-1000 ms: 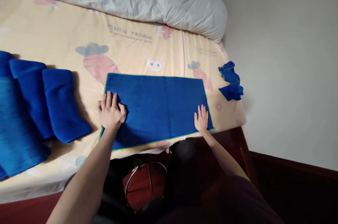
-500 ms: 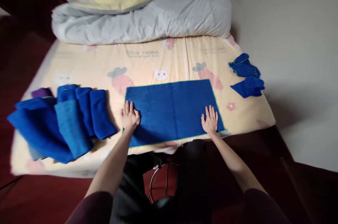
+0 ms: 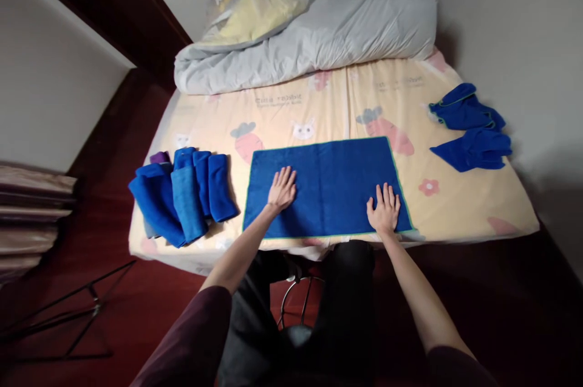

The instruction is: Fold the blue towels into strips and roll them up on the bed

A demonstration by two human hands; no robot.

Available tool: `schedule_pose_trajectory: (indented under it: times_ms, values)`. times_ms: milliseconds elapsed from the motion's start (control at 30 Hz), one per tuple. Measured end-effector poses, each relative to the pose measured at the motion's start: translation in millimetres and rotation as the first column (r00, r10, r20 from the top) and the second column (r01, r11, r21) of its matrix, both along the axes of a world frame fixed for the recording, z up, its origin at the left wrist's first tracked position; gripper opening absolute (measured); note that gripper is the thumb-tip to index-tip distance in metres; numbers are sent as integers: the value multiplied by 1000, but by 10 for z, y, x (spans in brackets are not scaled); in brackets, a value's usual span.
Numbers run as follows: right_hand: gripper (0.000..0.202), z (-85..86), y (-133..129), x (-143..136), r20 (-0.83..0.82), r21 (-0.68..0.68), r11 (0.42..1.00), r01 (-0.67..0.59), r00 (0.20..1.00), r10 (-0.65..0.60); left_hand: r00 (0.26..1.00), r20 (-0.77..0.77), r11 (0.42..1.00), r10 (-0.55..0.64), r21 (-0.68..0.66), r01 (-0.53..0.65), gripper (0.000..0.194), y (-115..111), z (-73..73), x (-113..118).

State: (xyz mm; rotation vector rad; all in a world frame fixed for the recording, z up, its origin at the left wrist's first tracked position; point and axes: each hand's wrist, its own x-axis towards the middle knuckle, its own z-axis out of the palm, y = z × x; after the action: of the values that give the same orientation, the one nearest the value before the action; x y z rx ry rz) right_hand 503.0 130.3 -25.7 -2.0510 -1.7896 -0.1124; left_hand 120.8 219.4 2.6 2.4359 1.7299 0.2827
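Observation:
A blue towel [image 3: 337,186] with green edging lies spread flat on the bed, a faint crease running down its middle. My left hand [image 3: 283,188] rests flat on the left part of the towel, fingers stretched out. Near the towel's right edge, my right hand [image 3: 384,209] lies palm down with its fingers apart. Neither hand grips anything. To the left sits a group of folded or rolled blue towels [image 3: 189,205], with a purple one [image 3: 160,158] behind them. Two crumpled blue towels [image 3: 473,149] lie at the right.
The bed [image 3: 319,113] has a cream sheet printed with carrots and rabbits. A rolled grey quilt [image 3: 346,28] stretches across its far side. A wall [image 3: 523,22] stands at the right. Black metal stand legs [image 3: 82,314] are on the floor at the left.
My left hand has slid inward over the towel from its left edge. My right hand stays near the right edge. The head view has shifted left, showing more of the floor and wall there.

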Motion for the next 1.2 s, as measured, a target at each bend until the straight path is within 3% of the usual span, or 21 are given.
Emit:
schedule_pose_trajectory:
  times_ms: [133, 200, 267, 500, 733, 1000, 1200]
  values:
    - [59, -1, 9, 5, 5, -18, 1000, 9, 1000, -9, 985, 40, 986, -165, 13, 165, 60, -55, -52, 790]
    - [61, 1, 10, 8, 6, -32, 999, 8, 1000, -8, 990, 64, 992, -124, 7, 124, 60, -40, -71, 993]
    - [63, 5, 9, 10, -2, -40, 999, 5, 1000, -5, 995, 85, 999, -48, 1, 48, 61, 15, -84, 1026]
    - [64, 35, 8, 11, -48, -50, 999, -1, 999, -2, 969, 193, 988, 157, -30, -155, 64, 321, -120, 471]
    - [62, 80, -4, -2, -42, -79, 997, 17, 999, -20, 904, 175, 920, 390, -46, -388, 68, 567, -81, -113]
    - [61, 95, -18, 3, -8, -90, 996, 26, 1000, -27, 875, 154, 888, 459, -31, -460, 70, 842, -105, -730]
    - [61, 133, -16, -1, 18, -122, 992, 31, 999, -29, 871, 178, 887, 458, -28, -461, 71, 902, -54, -810]
